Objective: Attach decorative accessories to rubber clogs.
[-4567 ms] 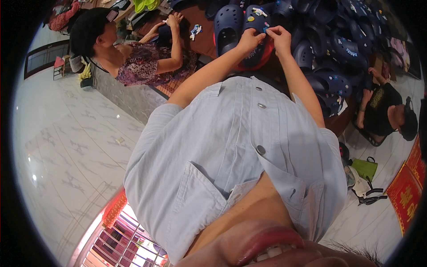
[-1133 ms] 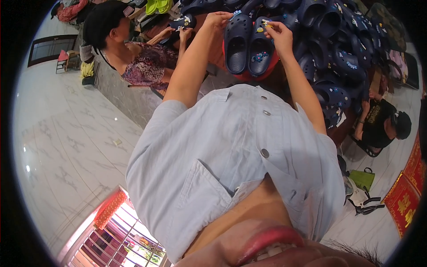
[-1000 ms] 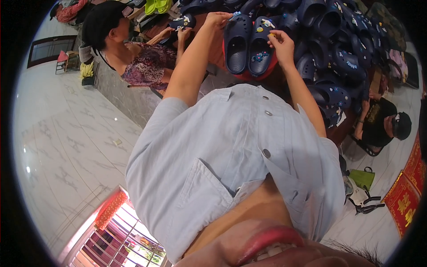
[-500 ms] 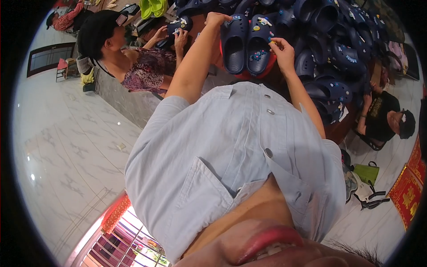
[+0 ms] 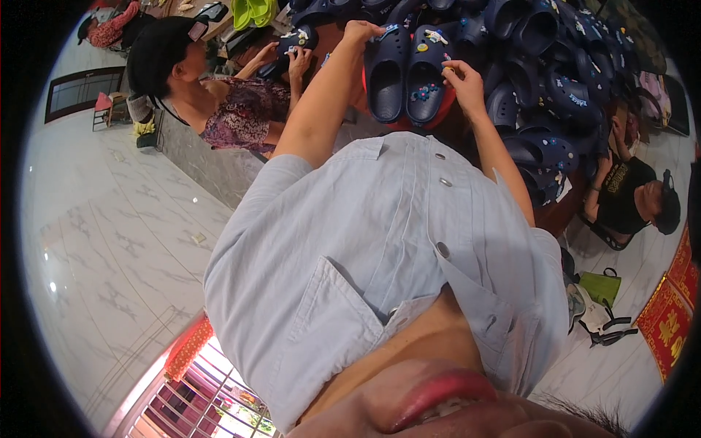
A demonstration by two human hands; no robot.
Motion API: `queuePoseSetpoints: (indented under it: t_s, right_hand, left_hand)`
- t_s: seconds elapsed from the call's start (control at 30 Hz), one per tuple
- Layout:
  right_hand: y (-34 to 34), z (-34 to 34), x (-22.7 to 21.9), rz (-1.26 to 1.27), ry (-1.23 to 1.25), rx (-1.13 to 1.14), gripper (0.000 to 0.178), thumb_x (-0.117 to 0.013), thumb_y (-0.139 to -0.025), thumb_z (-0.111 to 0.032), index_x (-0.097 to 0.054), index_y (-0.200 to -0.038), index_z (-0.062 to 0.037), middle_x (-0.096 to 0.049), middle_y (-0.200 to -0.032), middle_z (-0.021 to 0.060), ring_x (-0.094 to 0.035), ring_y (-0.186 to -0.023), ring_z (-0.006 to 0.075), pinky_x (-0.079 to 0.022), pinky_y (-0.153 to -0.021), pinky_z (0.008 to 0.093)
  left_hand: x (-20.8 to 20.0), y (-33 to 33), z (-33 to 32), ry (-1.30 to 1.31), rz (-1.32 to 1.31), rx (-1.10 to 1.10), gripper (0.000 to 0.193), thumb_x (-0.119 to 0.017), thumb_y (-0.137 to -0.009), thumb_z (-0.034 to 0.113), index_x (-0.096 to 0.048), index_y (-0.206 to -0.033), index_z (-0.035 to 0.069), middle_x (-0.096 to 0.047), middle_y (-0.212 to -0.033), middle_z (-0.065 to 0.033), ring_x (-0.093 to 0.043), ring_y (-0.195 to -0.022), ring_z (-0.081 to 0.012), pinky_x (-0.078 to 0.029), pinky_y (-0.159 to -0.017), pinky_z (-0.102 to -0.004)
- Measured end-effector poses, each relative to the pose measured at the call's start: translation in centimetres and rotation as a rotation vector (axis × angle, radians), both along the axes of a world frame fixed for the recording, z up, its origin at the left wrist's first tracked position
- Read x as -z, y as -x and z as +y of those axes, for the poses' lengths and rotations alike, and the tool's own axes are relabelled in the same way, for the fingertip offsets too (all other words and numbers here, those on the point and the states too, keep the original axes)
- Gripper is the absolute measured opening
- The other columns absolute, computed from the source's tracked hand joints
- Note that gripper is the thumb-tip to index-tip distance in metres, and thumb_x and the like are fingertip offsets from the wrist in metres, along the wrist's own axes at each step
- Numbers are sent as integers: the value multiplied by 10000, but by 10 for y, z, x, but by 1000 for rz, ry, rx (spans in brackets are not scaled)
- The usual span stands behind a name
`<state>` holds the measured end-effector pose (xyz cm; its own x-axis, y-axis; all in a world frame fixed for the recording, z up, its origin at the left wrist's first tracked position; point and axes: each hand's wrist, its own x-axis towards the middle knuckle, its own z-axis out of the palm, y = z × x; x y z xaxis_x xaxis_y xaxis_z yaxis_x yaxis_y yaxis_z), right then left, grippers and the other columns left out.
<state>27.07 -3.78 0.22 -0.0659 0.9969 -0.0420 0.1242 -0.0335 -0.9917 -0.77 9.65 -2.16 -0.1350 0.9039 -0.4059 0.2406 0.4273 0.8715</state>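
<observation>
In front of the shirt (image 5: 387, 241): two navy clogs (image 5: 385, 51), side by side, toes away
Right hand (image 5: 463, 86): fingertips pinched on a small yellow piece (image 5: 447, 69), beside the right-hand clog
Left hand (image 5: 361, 34): at the other clog's toe; grip, cannot tell
Beyond, rightward: heaped clogs (image 5: 566, 89)

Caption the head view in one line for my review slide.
Left hand at one navy clog, right hand beside its mate, more clogs heaped rightward.

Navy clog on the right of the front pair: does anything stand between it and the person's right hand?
Nothing visible: the right hand is beside the navy clog, and the clog pile lies farther right.
</observation>
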Motion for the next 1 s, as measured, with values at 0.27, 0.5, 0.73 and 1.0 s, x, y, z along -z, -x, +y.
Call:
queuePoseSetpoints:
  t_s: [0.27,0.5,0.73,1.0]
  right_hand:
    - [2,0,-4,-52,-2,-11,214,-625,-878,-165,-673,-1035,-28,-667,-806,31,-628,-708,95,-480,-671,237]
    - [4,-5,-3,-41,-16,-5,202,-619,-880,-154,-674,-1028,-28,-657,-782,26,-619,-700,89,-474,-662,234]
    - [7,-2,-6,-68,-54,-13,194,-621,-880,-153,-675,-1028,-40,-652,-773,24,-611,-682,93,-474,-648,242]
    - [3,1,2,-86,-233,-1,187,-592,-890,-116,-616,-1058,-39,-618,-805,35,-569,-694,113,-462,-637,271]
  left_hand:
    - [0,9,18,-52,428,221,234,-859,-662,231,-739,-793,79,-701,-754,-52,-639,-712,-168,-489,-661,-333]
    - [-21,-4,21,-46,838,428,310,-854,-652,326,-743,-849,114,-719,-809,-62,-688,-764,-209,-521,-751,-332]
    - [8,3,18,-162,731,333,256,-855,-617,318,-735,-788,171,-717,-835,-75,-675,-885,-275,-441,-868,-405]
    - [46,20,24,-377,131,152,498,-888,-551,195,-691,-986,52,-700,-930,-66,-645,-827,-174,-513,-735,-321]
